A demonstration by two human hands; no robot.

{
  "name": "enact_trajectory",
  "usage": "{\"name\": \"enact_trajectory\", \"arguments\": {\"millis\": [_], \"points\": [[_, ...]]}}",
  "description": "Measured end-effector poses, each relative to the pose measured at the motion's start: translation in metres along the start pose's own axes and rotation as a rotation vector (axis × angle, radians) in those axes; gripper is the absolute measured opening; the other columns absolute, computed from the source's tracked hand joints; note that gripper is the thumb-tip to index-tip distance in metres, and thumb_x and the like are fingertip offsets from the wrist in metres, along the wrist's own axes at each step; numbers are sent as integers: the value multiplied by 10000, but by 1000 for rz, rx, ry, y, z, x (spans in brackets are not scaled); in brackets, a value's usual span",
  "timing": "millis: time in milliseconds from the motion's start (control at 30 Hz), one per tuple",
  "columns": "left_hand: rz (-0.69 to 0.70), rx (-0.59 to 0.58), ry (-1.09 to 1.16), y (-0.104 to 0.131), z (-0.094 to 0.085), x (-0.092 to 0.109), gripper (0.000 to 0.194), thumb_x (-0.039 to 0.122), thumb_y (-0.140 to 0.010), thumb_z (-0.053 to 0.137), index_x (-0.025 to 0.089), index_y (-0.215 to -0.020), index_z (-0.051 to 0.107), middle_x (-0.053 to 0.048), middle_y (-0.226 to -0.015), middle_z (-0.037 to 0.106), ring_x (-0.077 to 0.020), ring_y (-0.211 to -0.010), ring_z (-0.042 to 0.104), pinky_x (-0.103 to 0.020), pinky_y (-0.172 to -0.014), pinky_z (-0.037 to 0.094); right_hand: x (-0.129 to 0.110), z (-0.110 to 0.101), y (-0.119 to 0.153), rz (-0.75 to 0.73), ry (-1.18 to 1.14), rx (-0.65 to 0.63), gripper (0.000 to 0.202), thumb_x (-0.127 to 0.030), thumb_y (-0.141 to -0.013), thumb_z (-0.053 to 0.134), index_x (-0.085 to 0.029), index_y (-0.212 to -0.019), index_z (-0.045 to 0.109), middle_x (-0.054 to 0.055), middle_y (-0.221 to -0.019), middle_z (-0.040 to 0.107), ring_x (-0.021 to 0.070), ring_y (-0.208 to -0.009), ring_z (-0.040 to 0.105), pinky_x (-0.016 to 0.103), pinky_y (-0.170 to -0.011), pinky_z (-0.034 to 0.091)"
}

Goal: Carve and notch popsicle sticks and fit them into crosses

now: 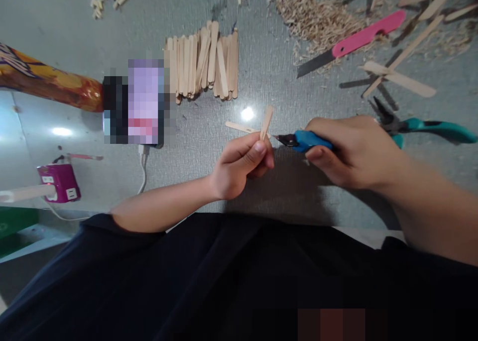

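In the middle of the head view, my left hand (242,162) pinches a short wooden stick (267,119) between thumb and fingers, its free end pointing up. Another wooden stick (239,127) lies just behind those fingers. To the right, my right hand (347,149) is wrapped round a blue-handled cutter (311,140). The cutter's dark tip points left, close to the held stick; whether the two touch is hard to tell. A row of wooden sticks (201,62) lies on the grey table beyond my left hand.
Wood shavings (317,22), a pink-handled saw (368,35), crossed sticks (403,77) and teal-handled pliers (436,127) lie at the right. On the left are a propped phone (145,99), its white cable (143,169), an orange bottle (48,82) and a purple power block (63,181).
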State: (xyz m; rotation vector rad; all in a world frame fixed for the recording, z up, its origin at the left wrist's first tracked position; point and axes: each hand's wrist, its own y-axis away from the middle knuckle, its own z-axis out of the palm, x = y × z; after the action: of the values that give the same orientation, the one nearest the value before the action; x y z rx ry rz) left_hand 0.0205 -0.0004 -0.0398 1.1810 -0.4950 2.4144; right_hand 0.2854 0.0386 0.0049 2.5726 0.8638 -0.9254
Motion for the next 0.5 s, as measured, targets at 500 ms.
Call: {"name": "enact_trajectory", "arguments": {"millis": [500], "points": [[-95,0,73,-3,2,3,391,539,-1163,698,192,-985,678,115,-593,357,-33,-411,259,-176,-427,244,-3,2,-1,-22,213,-21,747,-848,-1156,226,-239,-1027,640,48,-716,639,240,-618,541,374,-627,254]]}}
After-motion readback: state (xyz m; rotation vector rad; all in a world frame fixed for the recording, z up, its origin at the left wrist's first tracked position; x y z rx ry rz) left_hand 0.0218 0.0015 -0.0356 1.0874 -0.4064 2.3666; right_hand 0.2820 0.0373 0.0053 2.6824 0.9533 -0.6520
